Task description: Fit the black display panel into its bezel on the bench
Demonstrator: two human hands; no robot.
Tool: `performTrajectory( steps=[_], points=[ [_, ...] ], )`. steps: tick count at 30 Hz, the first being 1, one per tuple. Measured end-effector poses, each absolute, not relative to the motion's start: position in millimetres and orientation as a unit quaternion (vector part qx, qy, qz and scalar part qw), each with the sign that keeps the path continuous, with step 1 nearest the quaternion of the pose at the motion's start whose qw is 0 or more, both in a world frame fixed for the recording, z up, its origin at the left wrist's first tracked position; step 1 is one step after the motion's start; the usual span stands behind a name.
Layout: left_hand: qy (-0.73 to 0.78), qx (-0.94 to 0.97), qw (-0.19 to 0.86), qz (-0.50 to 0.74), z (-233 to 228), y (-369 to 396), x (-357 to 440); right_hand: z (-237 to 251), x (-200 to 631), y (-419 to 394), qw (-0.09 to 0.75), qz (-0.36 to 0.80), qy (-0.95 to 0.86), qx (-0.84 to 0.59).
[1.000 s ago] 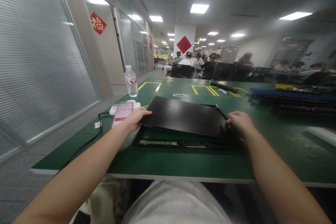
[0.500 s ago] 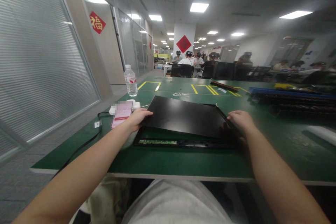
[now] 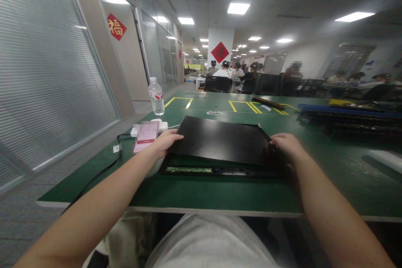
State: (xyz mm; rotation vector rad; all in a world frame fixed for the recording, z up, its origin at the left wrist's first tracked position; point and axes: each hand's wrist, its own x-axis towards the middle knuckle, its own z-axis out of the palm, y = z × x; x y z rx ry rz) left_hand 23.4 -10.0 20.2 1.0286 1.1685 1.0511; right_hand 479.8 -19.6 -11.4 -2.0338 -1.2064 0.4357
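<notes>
A flat black panel (image 3: 222, 139), like a display screen, lies slanted over a thin black frame (image 3: 248, 171) on the green table. My left hand (image 3: 166, 141) is closed on the panel's left edge, thumb on top and fingers hidden beneath. On the other side, my right hand (image 3: 288, 145) pinches the frame's right side bar close to the panel's edge; its lower fingers are lost in shadow. Green table surface shows through the gap between the panel and the frame's near bar. Along the left half of that bar runs a green circuit strip (image 3: 188, 170).
To the left are a phone (image 3: 146, 137), white plugs (image 3: 162, 126), a black cable (image 3: 103, 176) and a water bottle (image 3: 156, 97). Dark strips (image 3: 339, 119) are piled at right, near a white object (image 3: 385, 160). A long dark bar (image 3: 268, 102) lies farther back. People sit beyond.
The panel's far left corner has dropped very slightly. My right hand has shifted a little to the left along with the frame's side; my left hand has hardly moved.
</notes>
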Motion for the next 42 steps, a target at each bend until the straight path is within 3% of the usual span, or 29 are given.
performTrajectory(
  steps=[9,25,32,42],
  points=[
    [0.534,0.447,0.564,0.444,21,-14,28,-5,473,-23,0.354,0.163,-0.465,-0.795],
    [0.504,0.488,0.531,0.477,18,-6,18,-6,469,-23,0.421,0.235,-0.409,-0.775],
    [0.556,0.565,0.417,0.445,13,0,10,-6,469,-23,0.432,0.244,-0.404,-0.769],
    [0.591,0.606,0.373,0.380,2,4,6,-3,468,-24,0.453,0.259,-0.388,-0.759]
  ],
)
